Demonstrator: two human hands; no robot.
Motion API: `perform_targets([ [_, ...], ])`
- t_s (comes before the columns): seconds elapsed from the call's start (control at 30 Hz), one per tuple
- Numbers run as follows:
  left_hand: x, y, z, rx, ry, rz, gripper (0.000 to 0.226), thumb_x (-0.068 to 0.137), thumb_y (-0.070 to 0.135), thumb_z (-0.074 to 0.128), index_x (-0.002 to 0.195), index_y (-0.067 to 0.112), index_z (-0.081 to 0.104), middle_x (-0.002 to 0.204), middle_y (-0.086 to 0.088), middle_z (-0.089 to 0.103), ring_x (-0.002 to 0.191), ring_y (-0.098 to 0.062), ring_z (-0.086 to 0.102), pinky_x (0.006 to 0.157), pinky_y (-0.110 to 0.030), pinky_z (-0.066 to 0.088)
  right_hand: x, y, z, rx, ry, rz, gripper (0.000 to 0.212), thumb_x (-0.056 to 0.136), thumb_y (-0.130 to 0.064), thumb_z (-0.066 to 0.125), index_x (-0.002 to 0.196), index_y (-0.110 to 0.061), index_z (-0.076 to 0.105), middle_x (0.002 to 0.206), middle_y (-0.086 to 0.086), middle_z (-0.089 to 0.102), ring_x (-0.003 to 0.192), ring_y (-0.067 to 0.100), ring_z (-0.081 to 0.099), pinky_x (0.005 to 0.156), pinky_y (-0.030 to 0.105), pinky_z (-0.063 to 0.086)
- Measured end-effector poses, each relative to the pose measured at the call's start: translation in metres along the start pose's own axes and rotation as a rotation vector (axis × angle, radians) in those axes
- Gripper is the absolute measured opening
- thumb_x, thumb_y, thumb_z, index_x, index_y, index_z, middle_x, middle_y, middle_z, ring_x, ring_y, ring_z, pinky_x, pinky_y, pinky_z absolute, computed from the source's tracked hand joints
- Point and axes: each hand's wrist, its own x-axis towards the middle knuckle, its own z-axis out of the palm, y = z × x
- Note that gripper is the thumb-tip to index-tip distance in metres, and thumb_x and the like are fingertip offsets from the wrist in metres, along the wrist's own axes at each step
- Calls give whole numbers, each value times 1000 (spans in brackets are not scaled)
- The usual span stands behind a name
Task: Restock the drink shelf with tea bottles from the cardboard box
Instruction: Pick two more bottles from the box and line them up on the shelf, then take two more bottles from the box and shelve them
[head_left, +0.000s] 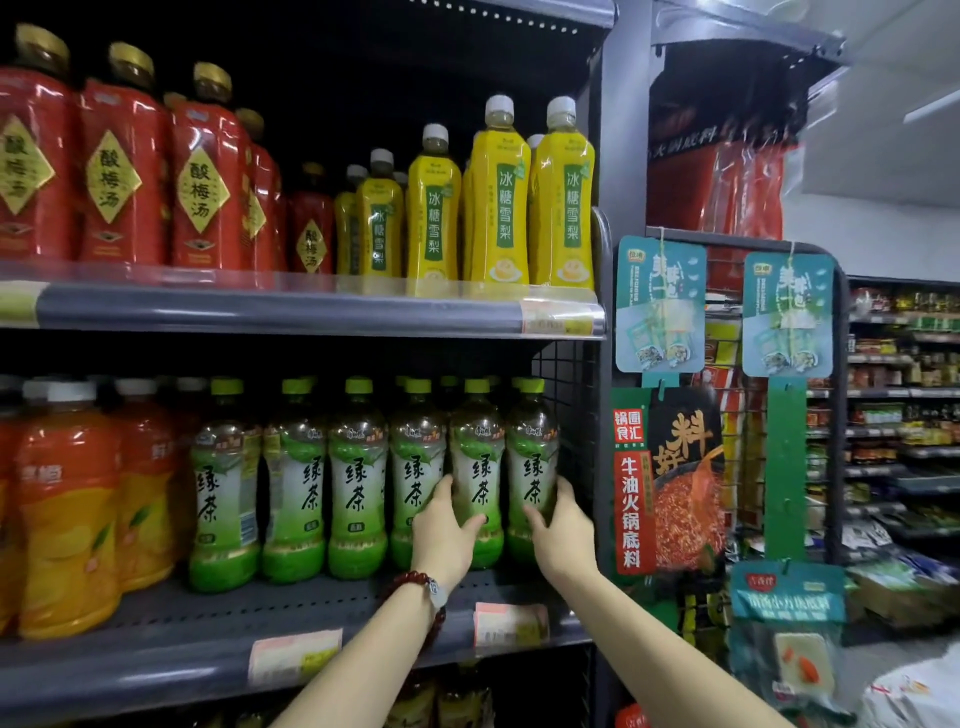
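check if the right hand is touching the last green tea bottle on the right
Touching. The head view shows the right hand wrapped round the lower half of the rightmost green tea bottle, thumb and fingers on its label.

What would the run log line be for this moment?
phase: placing | left hand: grips green tea bottle | right hand: grips end green tea bottle | site: lower shelf

Green tea bottles (358, 483): lime caps, green-white labels, black script. Orange bottles (67, 514): white caps. Upper row: red bottles (122, 171) with gold caps, yellow bottles (498, 202) with green strips. Shelf (291, 312) was grey.
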Motion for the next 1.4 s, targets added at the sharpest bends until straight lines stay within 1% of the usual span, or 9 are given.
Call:
perform_targets([
  [0.2,-2,-1,1,39,2,8,71,87,20,62,146,16,23,141,-13,46,120,-23,53,97,-33,45,-4,3,-1,-24,-5,-28,60,95,-15,53,147,-11,24,136,15,53,123,29,52,102,38,42],
  [0.4,-8,11,1,263,44,57,68,90,21,58,145,6,21,116,-14,62,95,-22,65,82,-32,55,-10,-1,-5,-106,-13,-40,62,92,-10,55,146,-10,24,131,16,55,118,30,55,99,38,45],
  [0.53,-13,10,-3,265,53,84,68,87,23,62,143,6,26,119,-13,61,99,-22,64,85,-32,54,-16,2,-9,-167,-52,-47,69,88,-9,61,146,-10,24,131,16,53,120,31,52,100,37,43],
  [0.7,-29,0,-17,187,-6,174,63,84,28,66,139,12,38,130,-10,56,116,-22,55,96,-31,45,-29,7,-16,-232,-104,-93,61,83,-6,63,138,-11,37,126,13,56,116,27,53,94,32,45],
  [0.87,-53,-7,-28,155,-29,308,46,81,30,68,124,17,55,122,-2,61,112,-17,55,90,-21,39,-48,11,-28,-416,-134,-232,52,79,-11,65,128,-9,47,118,14,58,113,31,53,86,31,41],
  [1.0,-76,-10,-27,147,-68,402,37,81,27,68,116,16,62,118,-1,64,110,-14,57,87,-14,35,-63,21,-46,-473,-122,-297,50,76,-11,69,124,-8,54,115,13,61,110,29,56,89,30,41],
  [1.07,-86,-11,-25,135,-91,422,34,80,25,69,112,15,64,114,-1,65,108,-15,58,86,-13,34,-71,29,-55,-485,-114,-290,47,78,-14,70,123,-8,56,113,13,62,108,28,56,89,30,41],
  [1.2,-106,-15,-14,158,-136,483,22,79,21,67,101,17,67,103,-2,67,100,-20,58,83,-21,36,-88,49,-71,-509,-90,-242,37,77,-13,71,112,-8,60,105,13,64,102,29,57,85,33,43],
  [1.4,-136,-29,16,98,-307,474,27,78,24,71,103,16,67,106,0,68,103,-13,60,91,-21,42,-120,92,-91,-527,-86,-44,48,78,-10,70,124,-10,56,121,11,61,114,26,56,93,31,45],
])
